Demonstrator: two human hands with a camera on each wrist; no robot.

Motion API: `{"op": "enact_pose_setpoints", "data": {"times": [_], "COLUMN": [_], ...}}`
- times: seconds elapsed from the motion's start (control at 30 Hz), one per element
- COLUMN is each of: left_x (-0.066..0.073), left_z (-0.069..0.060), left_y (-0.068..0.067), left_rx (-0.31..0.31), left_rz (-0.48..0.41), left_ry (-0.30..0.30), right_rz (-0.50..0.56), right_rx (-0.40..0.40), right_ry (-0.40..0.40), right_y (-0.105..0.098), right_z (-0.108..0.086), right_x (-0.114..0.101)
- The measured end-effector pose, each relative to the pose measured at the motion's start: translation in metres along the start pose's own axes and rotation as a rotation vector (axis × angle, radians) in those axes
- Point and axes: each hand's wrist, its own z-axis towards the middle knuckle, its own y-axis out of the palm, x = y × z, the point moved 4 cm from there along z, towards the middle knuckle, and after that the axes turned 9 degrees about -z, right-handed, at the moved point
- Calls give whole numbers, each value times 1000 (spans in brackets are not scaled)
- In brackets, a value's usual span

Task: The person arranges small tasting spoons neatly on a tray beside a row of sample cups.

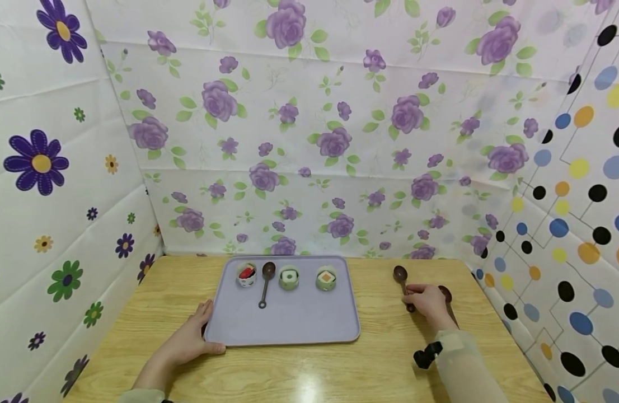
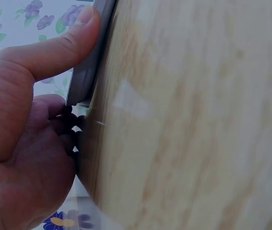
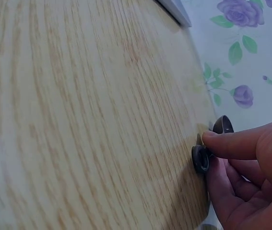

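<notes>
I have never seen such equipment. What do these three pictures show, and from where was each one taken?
No machine here: a person works with bare hands. The wide picture comes from a camera on the head; the other two from cameras on the left and right wrists. On the table lies a pale purple tray carrying three cups and a brown spoon. The left hand touches the tray's near left corner. The right hand pinches another brown spoon by its handle; a third spoon lies beside that hand.

Near the tabletop's (image 1: 269,375) right edge, the right hand (image 1: 430,305) is covering part of one spoon (image 1: 401,273) and partly hiding another spoon (image 1: 447,293); the head view's bottom edge is cutting off the right sleeve (image 1: 468,364).
</notes>
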Motion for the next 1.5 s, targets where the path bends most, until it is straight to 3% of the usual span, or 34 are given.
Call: {"op": "enact_pose_setpoints", "data": {"times": [0.5,1.5], "left_x": [2,2], "left_z": [0,-1], "left_y": [-2,0], "left_rx": [1,-2], "left_rz": [-11,-19], "left_ry": [1,-14], "right_rz": [-28,78], "right_rx": [-34,-53], "right_ry": [4,16], "right_y": [1,1], "right_z": [1,-2], "right_x": [3,1]}}
